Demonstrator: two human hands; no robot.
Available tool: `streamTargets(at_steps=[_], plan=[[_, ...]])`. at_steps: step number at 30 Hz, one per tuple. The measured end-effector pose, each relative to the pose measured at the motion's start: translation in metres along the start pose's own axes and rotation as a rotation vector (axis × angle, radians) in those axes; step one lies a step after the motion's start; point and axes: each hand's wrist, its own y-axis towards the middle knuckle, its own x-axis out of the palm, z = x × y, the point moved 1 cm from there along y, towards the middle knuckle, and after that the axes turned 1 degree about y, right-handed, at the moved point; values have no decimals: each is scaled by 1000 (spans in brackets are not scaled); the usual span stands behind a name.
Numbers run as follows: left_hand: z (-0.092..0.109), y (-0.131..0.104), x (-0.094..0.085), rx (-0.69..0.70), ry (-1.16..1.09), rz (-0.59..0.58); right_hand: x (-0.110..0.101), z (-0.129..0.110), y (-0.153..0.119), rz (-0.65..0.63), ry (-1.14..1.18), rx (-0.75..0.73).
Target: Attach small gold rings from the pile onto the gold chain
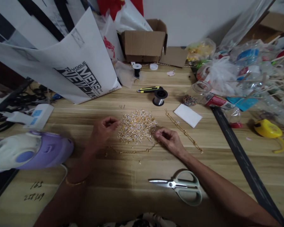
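A heap of small clear and gold beads (137,126) lies on the wooden table. At its left edge is my left hand (105,129), slightly blurred, its thumb and fingers pinched together; anything between them is too small to make out. My right hand (169,138) is closed at the heap's right side, with its fingertips at the end of a thin gold chain (134,152). The chain curves along the table just below the heap. A second gold chain (184,132) lies to the right of my right hand. A tiny gold piece (139,162) rests below the first chain.
Scissors (180,184) lie near my right forearm. Behind the heap are a wire spool (159,97), a yellow-black cutter knife (148,90) and a white card (188,115). A purple-white appliance (47,151) and large bag (85,63) stand left; a bead jar (198,91) lies right.
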Motion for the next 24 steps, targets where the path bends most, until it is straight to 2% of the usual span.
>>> streamTargets(at_steps=[2, 5, 7, 9, 17, 21, 24], plan=[[-1, 4, -11, 42, 154, 21, 0, 0, 0, -4, 5, 3], [-4, 9, -28, 150, 505, 63, 0, 0, 0, -8, -2, -2], [-7, 10, -37, 159, 735, 62, 0, 1, 0, -11, -5, -1], [-9, 9, -42, 157, 872, 55, 0, 0, 0, -12, -2, 1], [-14, 2, -42, 194, 1057, 91, 0, 0, 0, -10, 0, -1], [-15, 6, -43, 148, 1114, 46, 0, 0, 0, -10, -8, -11], [-14, 10, -43, 166, 1109, 13, 0, 0, -1, -7, -9, -12]])
